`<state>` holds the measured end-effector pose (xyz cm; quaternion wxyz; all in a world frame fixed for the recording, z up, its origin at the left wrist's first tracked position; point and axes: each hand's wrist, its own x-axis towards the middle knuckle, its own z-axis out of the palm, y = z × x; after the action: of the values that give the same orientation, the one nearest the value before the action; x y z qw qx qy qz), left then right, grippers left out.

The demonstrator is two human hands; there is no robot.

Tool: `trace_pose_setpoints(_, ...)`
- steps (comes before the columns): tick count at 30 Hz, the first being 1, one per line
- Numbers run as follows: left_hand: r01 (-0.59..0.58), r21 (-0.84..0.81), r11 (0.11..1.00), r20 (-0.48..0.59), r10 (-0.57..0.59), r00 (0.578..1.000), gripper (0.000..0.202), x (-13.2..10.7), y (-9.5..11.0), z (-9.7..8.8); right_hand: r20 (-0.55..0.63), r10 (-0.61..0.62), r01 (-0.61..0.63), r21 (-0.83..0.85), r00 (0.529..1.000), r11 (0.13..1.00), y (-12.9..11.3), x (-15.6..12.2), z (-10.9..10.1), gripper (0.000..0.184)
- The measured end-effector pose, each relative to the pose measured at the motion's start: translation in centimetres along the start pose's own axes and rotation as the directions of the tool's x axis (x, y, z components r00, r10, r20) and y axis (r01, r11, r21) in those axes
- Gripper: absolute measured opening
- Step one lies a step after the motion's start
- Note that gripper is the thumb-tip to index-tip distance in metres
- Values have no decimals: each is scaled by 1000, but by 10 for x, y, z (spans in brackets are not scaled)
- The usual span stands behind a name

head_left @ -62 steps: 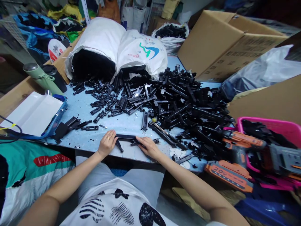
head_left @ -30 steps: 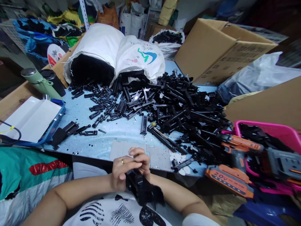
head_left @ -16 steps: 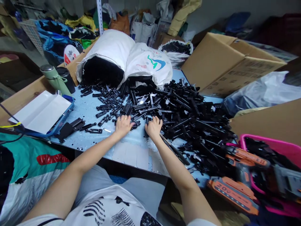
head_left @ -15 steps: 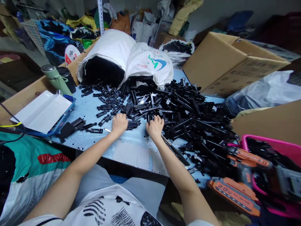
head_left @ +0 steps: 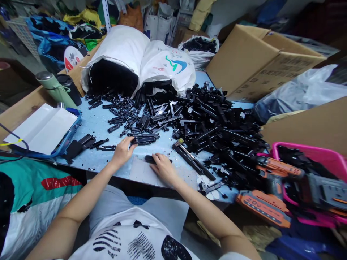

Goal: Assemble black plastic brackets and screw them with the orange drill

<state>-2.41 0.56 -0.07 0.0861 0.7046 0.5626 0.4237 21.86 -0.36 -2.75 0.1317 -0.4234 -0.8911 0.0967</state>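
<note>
My left hand (head_left: 123, 151) is at the left end of a small stack of slim black bar-shaped parts (head_left: 148, 138), with thumb and fingers closed on that end. My right hand (head_left: 165, 169) is lower and nearer the table's front edge. Its fingers are curled over a short black part (head_left: 149, 159), which lies across a pale sheet (head_left: 139, 170) and is partly covered by the hand. To the right of this hand lie long black rails (head_left: 193, 160), slanting toward the front edge. Beyond both hands spreads a large heap of black metal parts (head_left: 214, 119).
Two white sacks (head_left: 121, 43) spill black parts at the back. On the left are a green flask (head_left: 55, 90) and a blue tray (head_left: 61, 150) with white paper. On the right are a cardboard box (head_left: 244, 65), an orange cordless drill (head_left: 262, 207) and a pink basket (head_left: 309, 147).
My right hand has moved left and toward me, away from the heap, and now has a black part under its fingers. My left hand has shifted slightly down and left; the view has tilted a little.
</note>
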Motion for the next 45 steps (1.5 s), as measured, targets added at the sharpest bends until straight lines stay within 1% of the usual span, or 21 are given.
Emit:
trace_pose_setpoints(3,21,-154,988,129,-1,992,31,-13,22,9,52,-80,76,74,995,994,-7,-15,4,38)
trace_pose_setpoints(6,102,-258,961,203,-49,978,33,-22,33,18,25,39,-45,319,999,947,-6,-11,0,38)
trace_pose_setpoints(8,159,-302,940,243,-86,966,36,-25,39,23,17,209,-177,605,978,777,-6,-2,-3,43)
trace_pose_setpoints(10,207,-323,923,266,-121,956,37,-26,46,27,65,323,-230,832,944,505,-8,7,-7,50)
trace_pose_setpoints(12,228,-319,920,273,-141,952,38,-25,53,27,99,319,-205,926,943,316,-8,13,-12,55)
trace_pose_setpoints(13,223,-303,926,275,-139,951,38,-24,56,25,91,289,-177,941,953,289,-7,14,-15,55)
trace_pose_setpoints(15,192,-255,948,285,-116,951,38,-23,62,20,39,201,-110,930,979,352,-1,13,-23,54)
trace_pose_setpoints(18,135,-197,971,290,-74,954,38,-22,68,12,-58,56,17,829,997,559,10,9,-37,49)
trace_pose_setpoints(20,113,-202,973,247,-61,967,37,-23,75,13,-115,15,80,768,993,635,11,7,-43,47)
trace_pose_setpoints(23,113,-242,964,85,-95,992,37,-29,87,24,-207,71,117,769,976,629,-1,6,-38,48)
trace_pose_setpoints(26,119,-274,954,-99,-151,984,37,-32,98,34,-288,170,143,807,942,573,-18,5,-25,49)
trace_pose_setpoints(28,95,-285,954,-129,-136,982,37,-31,100,37,-317,206,152,812,926,563,-28,2,-16,49)
trace_pose_setpoints(30,78,-297,952,-90,-109,990,37,-30,97,39,-319,239,132,808,917,574,-33,-1,-8,50)
trace_pose_setpoints(33,173,-312,934,-54,-199,978,38,-35,87,47,-246,257,47,802,935,595,-32,3,1,52)
trace_pose_setpoints(37,464,-305,832,10,-484,875,46,-60,73,57,-114,164,-56,629,980,775,0,40,-4,45)
trace_pose_setpoints(38,493,-243,835,27,-502,864,49,-67,71,55,-119,214,-115,547,970,829,14,55,-10,43)
trace_pose_setpoints(40,426,-28,904,55,-424,904,56,-73,68,48,-185,416,-329,370,891,869,46,89,-26,41)
trace_pose_setpoints(42,171,171,970,209,-205,956,58,-68,68,39,-218,589,-544,236,778,805,77,123,-42,40)
trace_pose_setpoints(43,6,204,979,345,-77,935,57,-62,69,36,-210,680,-640,230,703,733,90,138,-48,43)
trace_pose_setpoints(44,-148,190,971,489,38,871,53,-54,69,34,-185,760,-716,257,623,649,100,151,-54,46)
trace_pose_setpoints(45,-270,149,951,614,125,779,49,-46,69,33,-147,826,-769,304,545,562,108,162,-58,51)
